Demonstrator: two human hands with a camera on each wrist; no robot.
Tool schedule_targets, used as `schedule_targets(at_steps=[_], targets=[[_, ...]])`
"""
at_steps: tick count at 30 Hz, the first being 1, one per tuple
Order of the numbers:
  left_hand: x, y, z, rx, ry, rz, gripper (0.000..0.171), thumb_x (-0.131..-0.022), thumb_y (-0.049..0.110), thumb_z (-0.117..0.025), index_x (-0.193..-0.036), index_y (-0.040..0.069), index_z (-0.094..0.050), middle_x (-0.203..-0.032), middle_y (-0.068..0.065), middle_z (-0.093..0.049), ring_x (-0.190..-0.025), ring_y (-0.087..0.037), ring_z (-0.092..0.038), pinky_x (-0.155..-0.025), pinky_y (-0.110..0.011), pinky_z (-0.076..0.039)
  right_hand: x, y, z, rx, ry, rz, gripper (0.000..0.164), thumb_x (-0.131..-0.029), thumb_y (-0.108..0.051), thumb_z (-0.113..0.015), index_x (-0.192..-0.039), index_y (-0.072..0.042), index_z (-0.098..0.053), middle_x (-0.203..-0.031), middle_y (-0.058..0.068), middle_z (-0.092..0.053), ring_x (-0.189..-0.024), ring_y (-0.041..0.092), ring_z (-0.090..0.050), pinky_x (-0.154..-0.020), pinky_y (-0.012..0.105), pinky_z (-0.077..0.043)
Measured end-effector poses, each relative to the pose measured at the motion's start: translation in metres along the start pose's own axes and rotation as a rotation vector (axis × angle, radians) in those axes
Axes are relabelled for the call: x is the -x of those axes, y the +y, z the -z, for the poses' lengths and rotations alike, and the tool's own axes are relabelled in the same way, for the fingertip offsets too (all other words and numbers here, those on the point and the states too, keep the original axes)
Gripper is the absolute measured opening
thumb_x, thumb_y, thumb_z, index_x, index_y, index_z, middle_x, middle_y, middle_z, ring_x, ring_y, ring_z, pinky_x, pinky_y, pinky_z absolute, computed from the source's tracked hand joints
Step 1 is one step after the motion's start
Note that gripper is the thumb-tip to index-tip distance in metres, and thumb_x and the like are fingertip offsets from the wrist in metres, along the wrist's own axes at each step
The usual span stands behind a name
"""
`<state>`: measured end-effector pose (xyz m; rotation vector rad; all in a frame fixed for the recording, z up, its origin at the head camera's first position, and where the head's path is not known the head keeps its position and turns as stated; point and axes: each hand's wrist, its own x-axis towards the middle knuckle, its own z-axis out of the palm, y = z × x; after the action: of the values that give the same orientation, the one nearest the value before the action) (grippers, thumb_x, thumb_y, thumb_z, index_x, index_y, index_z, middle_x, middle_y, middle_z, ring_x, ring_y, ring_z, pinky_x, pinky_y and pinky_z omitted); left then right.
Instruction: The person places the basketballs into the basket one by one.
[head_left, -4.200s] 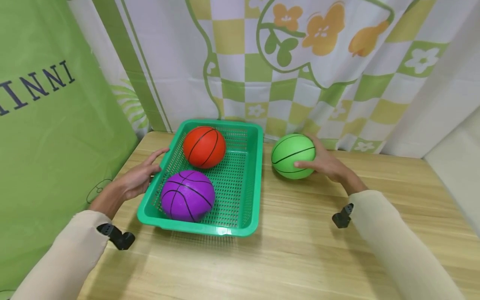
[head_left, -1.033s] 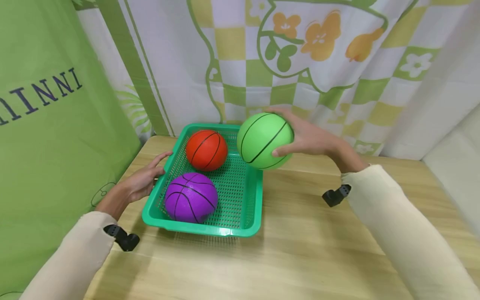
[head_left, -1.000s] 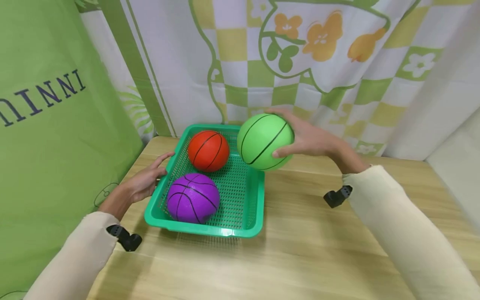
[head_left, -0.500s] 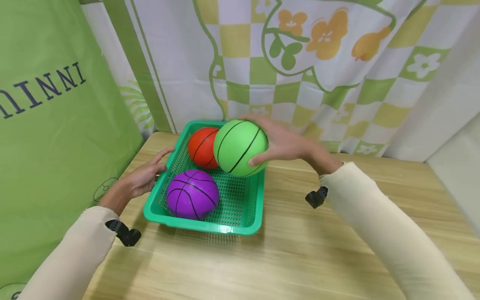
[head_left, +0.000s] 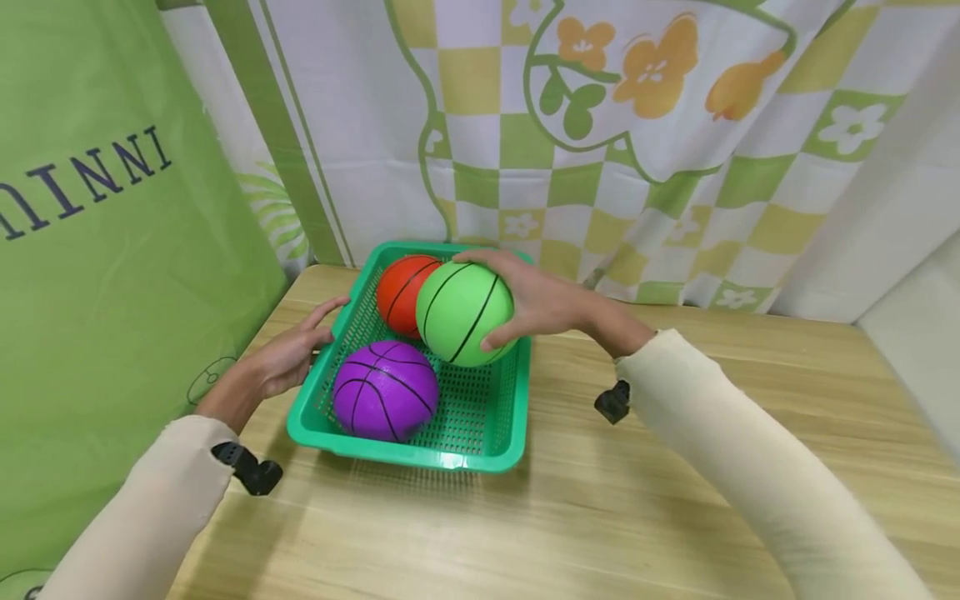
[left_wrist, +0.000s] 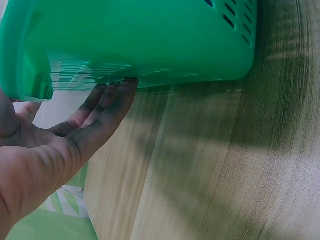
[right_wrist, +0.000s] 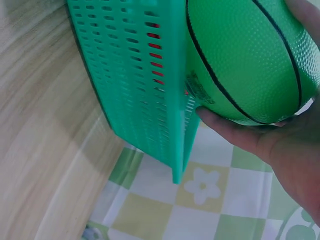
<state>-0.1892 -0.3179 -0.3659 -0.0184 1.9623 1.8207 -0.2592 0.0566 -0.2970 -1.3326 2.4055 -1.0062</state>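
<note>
My right hand [head_left: 543,296] grips a green toy basketball [head_left: 461,321] from its right side, thumb in front and fingers over the back. The ball is over the green plastic basket [head_left: 405,452], partly covering a red basketball [head_left: 401,292] in the head view. In the right wrist view, the green ball [right_wrist: 240,60] is right at the basket's rim. A purple basketball [head_left: 386,390] sits at the basket's front left. My left hand [head_left: 288,354] rests against the basket's left side; the left wrist view shows its straight fingers [left_wrist: 107,117] touching the outer wall.
The basket stands on a wood-grain table [head_left: 637,500] toward its left. A checked, flowered curtain [head_left: 570,183] hangs close behind the table. Green fabric with lettering [head_left: 112,317] hangs along the left, and a pale wall [head_left: 915,308] is on the right.
My right hand has lifted the green ball off the table, carried it left over the basket and lowered it slightly, now partly covering the red ball. My left hand stays at the basket's side.
</note>
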Motion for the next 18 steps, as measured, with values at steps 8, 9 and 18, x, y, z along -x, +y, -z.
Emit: schedule_targets(at_steps=[8, 9, 18], targets=[[0.0, -0.001, -0.001, 0.005, 0.002, 0.002, 0.07, -0.102, 0.006, -0.028, -0.162, 0.031, 0.0, -0.136, -0.028, -0.039, -0.098, -0.022, -0.063, -0.082, -0.046, -0.055, -0.004, 0.01, -0.008, 0.038, -0.021, 0.018, 0.106, -0.068, -0.036, -0.092, -0.154, -0.022, -0.032, -0.15, 0.007, -0.034, -0.134, 0.025, -0.032, -0.1, 0.049, -0.042], [0.001, -0.001, -0.001, 0.004, 0.002, 0.001, 0.07, -0.102, 0.006, -0.028, -0.162, 0.031, 0.0, -0.136, -0.028, -0.039, -0.098, -0.022, -0.063, -0.082, -0.046, -0.056, -0.004, 0.011, -0.009, 0.039, -0.023, 0.013, 0.106, -0.068, -0.036, -0.092, -0.154, -0.023, -0.032, -0.15, 0.007, -0.034, -0.134, 0.025, -0.031, -0.1, 0.05, -0.042], [0.0, 0.0, 0.0, 0.002, 0.001, 0.005, 0.07, -0.103, 0.007, -0.028, -0.162, 0.032, -0.001, -0.136, -0.028, -0.038, -0.097, -0.022, -0.064, -0.08, -0.046, -0.056, -0.004, 0.014, -0.014, 0.051, -0.027, 0.013, 0.105, -0.068, -0.036, -0.092, -0.154, -0.023, -0.034, -0.151, 0.008, -0.034, -0.135, 0.025, -0.03, -0.099, 0.051, -0.043]])
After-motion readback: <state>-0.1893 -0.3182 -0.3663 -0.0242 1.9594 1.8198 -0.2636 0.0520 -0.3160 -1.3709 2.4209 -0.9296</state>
